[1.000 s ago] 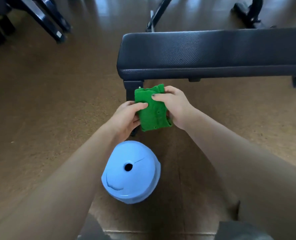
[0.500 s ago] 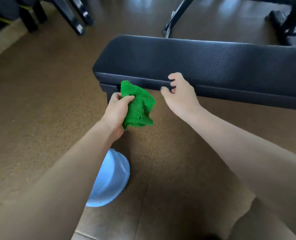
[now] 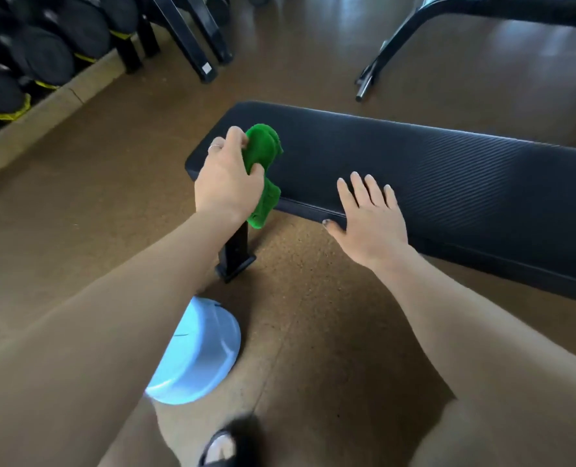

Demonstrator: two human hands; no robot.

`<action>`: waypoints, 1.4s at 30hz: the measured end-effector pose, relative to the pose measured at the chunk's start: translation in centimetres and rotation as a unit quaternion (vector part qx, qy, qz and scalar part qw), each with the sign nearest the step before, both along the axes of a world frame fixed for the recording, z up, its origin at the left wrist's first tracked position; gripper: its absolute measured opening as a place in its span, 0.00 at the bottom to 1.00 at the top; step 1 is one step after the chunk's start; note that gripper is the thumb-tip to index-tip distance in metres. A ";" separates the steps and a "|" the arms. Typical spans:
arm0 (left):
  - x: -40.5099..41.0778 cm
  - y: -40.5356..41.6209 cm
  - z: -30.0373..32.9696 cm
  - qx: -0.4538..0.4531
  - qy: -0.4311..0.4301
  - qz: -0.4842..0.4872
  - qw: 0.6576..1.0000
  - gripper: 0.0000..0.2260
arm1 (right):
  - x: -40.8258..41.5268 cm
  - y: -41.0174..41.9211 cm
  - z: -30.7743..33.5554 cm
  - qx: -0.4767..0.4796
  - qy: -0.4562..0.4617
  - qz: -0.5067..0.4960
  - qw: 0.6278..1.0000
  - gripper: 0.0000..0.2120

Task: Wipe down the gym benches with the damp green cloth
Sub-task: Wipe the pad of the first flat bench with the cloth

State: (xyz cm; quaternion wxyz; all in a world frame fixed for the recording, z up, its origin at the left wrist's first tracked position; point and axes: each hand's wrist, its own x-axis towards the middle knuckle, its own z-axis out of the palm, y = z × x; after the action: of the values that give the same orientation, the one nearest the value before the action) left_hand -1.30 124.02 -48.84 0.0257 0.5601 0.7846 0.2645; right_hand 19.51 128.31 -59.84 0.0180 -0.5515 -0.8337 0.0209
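Since half a second ago the left hand [image 3: 227, 183] has lifted the green cloth [image 3: 263, 170] from below the bench's near edge up over the end of the padded top, and the right hand [image 3: 369, 217] has gone from curling its fingers on the edge to lying flat on the pad; the view has also tilted, showing more of the floor behind.

Now the left hand grips the bunched cloth, fingers and thumb curled round its middle; one end of it sits over the top of the black bench [image 3: 448, 170] near its left end, the other hangs down past the near edge, above the bench leg [image 3: 234, 254]; whether the cloth touches the pad I cannot tell; the right hand rests open, fingers straight and spread on the pad, thumb along the front edge, well to the right of the cloth; a pale blue bucket [image 3: 199, 358] stands on the brown floor [image 3: 313, 298] under the left forearm.
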 end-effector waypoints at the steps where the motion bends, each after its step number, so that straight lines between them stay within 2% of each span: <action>1: 0.1 0.5 0.0 0.000 0.041 -0.003 0.999 0.13 | 0.0 0.1 -0.2 0.005 -0.003 -0.001 1.000 0.36; 6: 0.9 3.4 -0.8 0.013 0.174 -0.030 0.984 0.19 | -0.2 0.4 0.2 -0.007 0.006 -0.018 1.000 0.33; 8: 2.1 4.5 -2.7 -0.092 0.187 -0.105 0.972 0.22 | -0.2 0.3 0.4 -0.018 0.025 -0.022 0.999 0.32; 10: 2.7 5.3 -4.2 -0.209 0.190 -0.179 0.943 0.24 | -0.3 0.2 0.4 -0.018 0.044 -0.031 0.998 0.30; 11: 2.6 5.8 -4.6 -0.215 0.190 -0.190 0.939 0.22 | -0.5 0.2 0.5 -0.020 0.053 -0.040 0.998 0.28; 13: 1.5 7.0 -5.0 -0.170 0.215 -0.198 0.941 0.18 | -0.8 0.2 0.5 -0.019 0.063 -0.061 0.996 0.27; 15: 0.3 7.7 -6.1 -0.144 0.259 -0.235 0.926 0.20 | -1.2 0.2 0.2 0.005 0.051 -0.079 0.995 0.26; 18: -0.6 8.3 -8.0 -0.146 0.200 -0.279 0.928 0.25 | -1.9 0.3 -0.1 0.035 0.038 -0.110 0.993 0.26; 25: -1.8 9.5 -9.0 -0.121 0.165 -0.315 0.927 0.25 | -2.3 0.1 0.3 0.036 0.024 -0.136 0.990 0.26; 32: -1.9 10.5 -8.6 -0.135 0.124 -0.275 0.944 0.25 | -2.7 -0.2 0.6 0.027 0.032 -0.156 0.987 0.25; 37: -1.6 10.1 -8.3 -0.151 0.132 -0.293 0.935 0.27 | -5.8 2.5 2.8 0.073 0.123 -0.198 0.970 0.24; 42: -2.0 11.0 -8.5 -0.164 0.118 -0.290 0.935 0.25 | -9.4 7.5 3.0 -0.032 0.125 -0.165 0.978 0.26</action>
State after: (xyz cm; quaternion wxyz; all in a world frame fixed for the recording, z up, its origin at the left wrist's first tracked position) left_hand -3.29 134.99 -57.31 0.1004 0.7787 0.6177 0.0448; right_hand 10.08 135.80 -56.88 0.1070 -0.6748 -0.7214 0.1133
